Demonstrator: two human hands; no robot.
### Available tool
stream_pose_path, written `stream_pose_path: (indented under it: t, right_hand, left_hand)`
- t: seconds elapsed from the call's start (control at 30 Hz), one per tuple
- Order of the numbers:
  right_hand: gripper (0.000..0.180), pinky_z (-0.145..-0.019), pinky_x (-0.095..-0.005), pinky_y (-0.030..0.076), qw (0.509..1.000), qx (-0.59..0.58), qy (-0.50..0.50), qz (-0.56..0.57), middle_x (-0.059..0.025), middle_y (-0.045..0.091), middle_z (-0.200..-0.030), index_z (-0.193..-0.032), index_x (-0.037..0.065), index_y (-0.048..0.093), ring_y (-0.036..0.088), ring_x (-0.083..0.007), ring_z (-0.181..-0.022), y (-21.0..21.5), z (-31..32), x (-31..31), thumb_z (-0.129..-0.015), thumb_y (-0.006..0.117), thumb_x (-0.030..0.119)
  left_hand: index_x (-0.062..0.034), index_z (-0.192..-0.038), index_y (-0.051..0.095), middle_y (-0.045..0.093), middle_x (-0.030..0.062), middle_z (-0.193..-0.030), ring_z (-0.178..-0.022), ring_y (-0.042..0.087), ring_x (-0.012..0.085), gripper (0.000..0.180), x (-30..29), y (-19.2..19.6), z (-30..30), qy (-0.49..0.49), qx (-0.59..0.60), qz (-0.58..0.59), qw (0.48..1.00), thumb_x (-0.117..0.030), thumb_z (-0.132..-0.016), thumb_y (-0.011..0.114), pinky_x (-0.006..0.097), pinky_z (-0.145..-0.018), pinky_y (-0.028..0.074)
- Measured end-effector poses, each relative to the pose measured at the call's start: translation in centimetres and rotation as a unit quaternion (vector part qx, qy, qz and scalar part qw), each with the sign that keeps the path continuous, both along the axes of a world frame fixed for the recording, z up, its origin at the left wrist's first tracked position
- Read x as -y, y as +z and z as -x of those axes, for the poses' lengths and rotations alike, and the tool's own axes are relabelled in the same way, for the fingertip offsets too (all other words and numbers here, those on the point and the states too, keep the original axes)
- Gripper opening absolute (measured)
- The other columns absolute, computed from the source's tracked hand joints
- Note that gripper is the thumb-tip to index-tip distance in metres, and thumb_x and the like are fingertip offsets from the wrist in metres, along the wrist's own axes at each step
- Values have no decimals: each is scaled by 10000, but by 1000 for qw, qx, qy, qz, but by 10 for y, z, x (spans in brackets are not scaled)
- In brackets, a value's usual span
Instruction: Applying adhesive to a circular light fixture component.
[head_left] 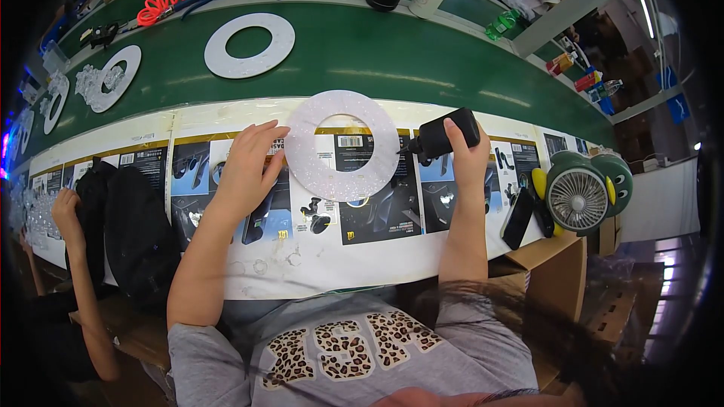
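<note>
In front of me lies a white, speckled flat ring (305, 157), its open middle showing the printed sheets (377, 218) beneath. My left hand (253, 162) rests at the ring's left edge, fingers stretched out and touching it. With my right hand (469, 149) I grip a black squeeze bottle (437, 139), tilted so that its thin dark nozzle points left at the ring's right rim. Whether the tip touches the ring or anything comes out of it, I cannot tell.
Another white ring (215, 49) lies on the green bench (332, 45). Farther left are more rings with clear pieces (94, 89). A small green fan (578, 194) and a black phone (517, 220) sit at right. A co-worker's hand (66, 215) is at left by a black bag (139, 218).
</note>
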State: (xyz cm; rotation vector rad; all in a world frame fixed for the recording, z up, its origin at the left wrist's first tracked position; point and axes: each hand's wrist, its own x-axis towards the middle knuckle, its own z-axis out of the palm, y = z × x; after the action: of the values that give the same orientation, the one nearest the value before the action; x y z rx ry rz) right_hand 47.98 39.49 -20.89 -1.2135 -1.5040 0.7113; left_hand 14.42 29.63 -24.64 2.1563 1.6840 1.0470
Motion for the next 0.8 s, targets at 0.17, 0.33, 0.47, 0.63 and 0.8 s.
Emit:
stream_pose_path:
  t: [0.17,0.33,0.47,0.63,0.8]
  right_hand:
    - [275,-616,-266,424,1000,-4,-4,-11,-38,609,-730,-842,-27,619,517,-100,-671,-1,0,-1,-851,676,242]
    - [277,-620,-268,428,1000,2,-4,-8,-39,613,-733,-841,-29,620,522,-101,-672,-1,-1,-1,-852,675,243]
    - [281,-618,-269,429,1000,7,-11,-5,-40,613,-730,-840,-30,620,524,-101,-671,1,0,0,-851,678,245]
    - [273,-616,-265,425,1000,-7,-19,-9,-38,609,-733,-851,-26,621,519,-98,-666,2,4,0,-849,683,241]
    - [248,-621,-252,421,999,-40,-15,-4,-33,609,-741,-848,-22,622,518,-88,-676,4,-2,2,-840,691,216]
  left_hand:
    - [-58,-1189,568,562,165,-1248,-1192,477,368,343,0,1,0,-1,-3,-5,1000,-67,-849,608,453,-1064,343]
    - [-61,-1181,573,567,165,-1239,-1185,485,360,341,0,1,0,-2,-6,-11,1000,-60,-842,610,451,-1060,349]
    - [-35,-1146,569,605,126,-1177,-1220,499,315,291,0,6,-3,9,-21,-14,1000,-23,-855,584,438,-1059,358]
    - [-39,-1148,569,601,124,-1186,-1222,497,317,296,2,5,-2,11,-13,-20,1000,-21,-853,585,438,-1061,357]
    - [-56,-1186,568,559,166,-1255,-1197,476,361,342,0,1,-1,2,-9,-6,1000,-63,-847,609,444,-1054,354]
